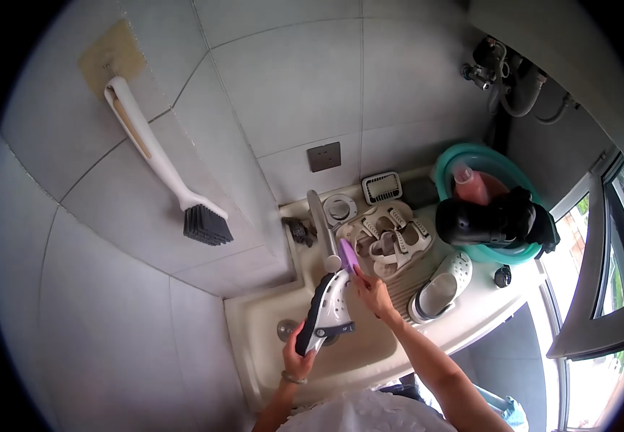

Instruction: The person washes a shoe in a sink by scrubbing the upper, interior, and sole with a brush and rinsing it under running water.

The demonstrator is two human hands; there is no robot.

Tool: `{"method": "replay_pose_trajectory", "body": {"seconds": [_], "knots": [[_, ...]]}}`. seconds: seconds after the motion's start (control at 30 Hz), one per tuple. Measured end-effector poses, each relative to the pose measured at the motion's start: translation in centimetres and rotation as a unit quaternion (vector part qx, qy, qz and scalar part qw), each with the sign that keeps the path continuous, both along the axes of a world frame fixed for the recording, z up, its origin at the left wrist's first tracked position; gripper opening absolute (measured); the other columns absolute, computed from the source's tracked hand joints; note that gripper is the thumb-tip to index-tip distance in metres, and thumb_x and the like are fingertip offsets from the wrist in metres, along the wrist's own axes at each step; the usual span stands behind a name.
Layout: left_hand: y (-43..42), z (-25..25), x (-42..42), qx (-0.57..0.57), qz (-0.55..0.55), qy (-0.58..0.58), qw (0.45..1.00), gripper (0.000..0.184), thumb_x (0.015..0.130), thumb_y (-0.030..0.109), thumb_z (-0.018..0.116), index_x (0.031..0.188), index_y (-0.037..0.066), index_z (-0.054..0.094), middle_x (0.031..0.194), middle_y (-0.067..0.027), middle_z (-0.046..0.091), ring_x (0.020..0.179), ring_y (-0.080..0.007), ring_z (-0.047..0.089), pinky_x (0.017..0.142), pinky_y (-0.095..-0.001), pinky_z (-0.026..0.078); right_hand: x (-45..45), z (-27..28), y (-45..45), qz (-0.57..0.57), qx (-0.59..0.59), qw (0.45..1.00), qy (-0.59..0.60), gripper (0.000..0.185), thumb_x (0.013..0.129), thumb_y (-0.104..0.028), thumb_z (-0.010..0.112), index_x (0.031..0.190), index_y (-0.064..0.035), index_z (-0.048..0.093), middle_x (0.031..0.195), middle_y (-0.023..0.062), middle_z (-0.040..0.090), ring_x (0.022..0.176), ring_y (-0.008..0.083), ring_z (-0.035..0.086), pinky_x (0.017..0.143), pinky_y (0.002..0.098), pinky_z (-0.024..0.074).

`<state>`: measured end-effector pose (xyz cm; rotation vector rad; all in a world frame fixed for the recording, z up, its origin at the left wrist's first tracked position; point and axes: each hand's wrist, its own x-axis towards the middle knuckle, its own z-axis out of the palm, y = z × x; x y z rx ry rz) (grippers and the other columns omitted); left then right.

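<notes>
Over the sink basin [269, 360], my left hand [298, 356] holds a white clog [335, 306] with a black sole by its heel end. The clog is tilted, toe up, close to the faucet [319, 219]. My right hand [374, 294] grips a purple brush [348, 253], just right of the faucet's end and beside the clog's toe. The brush's bristles cannot be made out. A second white clog [438, 288] rests on the ribbed counter to the right. Behind the brush lies a pair of beige sandals [391, 237].
At the back right stands a teal basin [445, 169] with a pink bottle [470, 185] and black items. A soap dish [382, 188] sits by the wall. A large white brush [155, 155] hangs at the left. An open window frame [593, 288] stands at the right.
</notes>
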<state>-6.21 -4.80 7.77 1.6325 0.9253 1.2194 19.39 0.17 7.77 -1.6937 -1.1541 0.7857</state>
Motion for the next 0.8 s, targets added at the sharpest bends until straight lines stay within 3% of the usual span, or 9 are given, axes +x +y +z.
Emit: {"method": "replay_pose_trajectory", "body": {"seconds": [0.07,0.2,0.3,0.43,0.47,0.53,0.67,0.7,0.8], "knots": [[-0.6,-0.1,-0.4,-0.036,-0.002,-0.017,0.999,0.062,0.078,0.012,0.067,0.134,-0.005,0.045,0.125,-0.0168,0.057,0.118,-0.0257,0.054,0.104,-0.0366,0.039,0.0,1.0,0.4,0.003,-0.034,0.989,0.142,0.050,0.095,-0.039,0.055,0.132,-0.0060,0.056,0.061,-0.0028,0.054,0.053,0.0059,0.045,0.048,0.0253,0.0386],[0.2,-1.8,-0.7,-0.044,-0.088,-0.007,0.995,0.081,0.074,0.015,0.077,0.141,-0.001,0.034,0.139,-0.0186,0.046,0.127,-0.0278,0.048,0.104,-0.0394,0.039,-0.6,1.9,1.3,0.001,-0.079,0.953,0.291,0.055,0.092,-0.039,0.061,0.136,-0.0059,0.053,0.060,-0.0057,0.046,0.045,0.0025,0.038,0.042,0.0220,0.0307],[1.4,-1.5,0.0,-0.227,-0.229,-0.079,0.943,0.121,0.066,0.015,0.087,0.152,0.004,0.002,0.155,-0.0151,0.015,0.142,-0.0282,0.022,0.112,-0.0452,0.027,-1.9,2.0,1.7,-0.020,-0.037,0.946,0.321,0.061,0.086,-0.028,0.070,0.139,-0.0050,0.049,0.066,-0.0068,0.050,0.051,0.0015,0.040,0.045,0.0204,0.0308],[5.3,-2.6,4.3,-0.265,-0.230,-0.074,0.933,0.113,0.072,0.008,0.081,0.153,0.008,0.002,0.154,-0.0146,0.021,0.138,-0.0295,0.032,0.110,-0.0419,0.034,-5.8,-1.0,1.3,0.039,0.046,0.986,0.155,0.059,0.086,-0.025,0.067,0.137,-0.0018,0.049,0.083,0.0043,0.065,0.077,0.0056,0.055,0.068,0.0228,0.0472],[6.2,-2.5,5.5,-0.269,-0.233,-0.047,0.933,0.111,0.073,0.006,0.080,0.152,0.007,0.002,0.154,-0.0154,0.022,0.137,-0.0293,0.034,0.109,-0.0405,0.036,-5.8,-0.6,1.2,0.073,0.003,0.993,0.090,0.057,0.086,-0.025,0.066,0.137,-0.0041,0.050,0.080,0.0045,0.066,0.076,0.0061,0.056,0.066,0.0235,0.0478],[7.1,-3.6,6.7,-0.199,-0.210,0.043,0.956,0.106,0.075,0.006,0.077,0.152,0.005,0.004,0.151,-0.0180,0.029,0.134,-0.0302,0.039,0.107,-0.0383,0.039,-5.5,1.9,1.1,0.027,0.009,0.984,0.176,0.031,0.087,-0.020,0.065,0.112,-0.0013,0.064,0.071,0.0012,0.057,0.070,0.0049,0.049,0.060,0.0251,0.0448],[7.6,-4.0,8.6,-0.203,-0.123,0.179,0.955,0.085,0.085,0.015,0.066,0.148,-0.002,0.011,0.139,-0.0277,0.042,0.127,-0.0397,0.045,0.105,-0.0400,0.038,-2.6,0.9,0.6,0.022,0.001,0.995,0.096,0.047,0.087,-0.018,0.065,0.130,-0.0007,0.055,0.084,0.0039,0.064,0.078,0.0068,0.052,0.070,0.0250,0.0472],[7.2,-5.0,8.9,-0.134,-0.070,0.201,0.968,0.085,0.085,0.019,0.067,0.147,-0.003,0.013,0.138,-0.0289,0.042,0.126,-0.0404,0.046,0.105,-0.0407,0.038,-1.9,0.9,0.2,0.025,0.001,0.996,0.087,0.051,0.088,-0.018,0.065,0.134,-0.0016,0.052,0.088,0.0041,0.065,0.080,0.0070,0.052,0.073,0.0245,0.0473],[6.1,-3.6,9.7,-0.048,0.039,0.249,0.966,0.099,0.072,0.027,0.082,0.141,-0.010,0.022,0.134,-0.0334,0.043,0.125,-0.0414,0.046,0.105,-0.0411,0.037,-0.5,2.7,-2.0,0.028,-0.045,0.996,0.066,0.052,0.089,-0.019,0.064,0.137,-0.0037,0.050,0.088,0.0029,0.063,0.080,0.0065,0.051,0.074,0.0233,0.0465]]}}
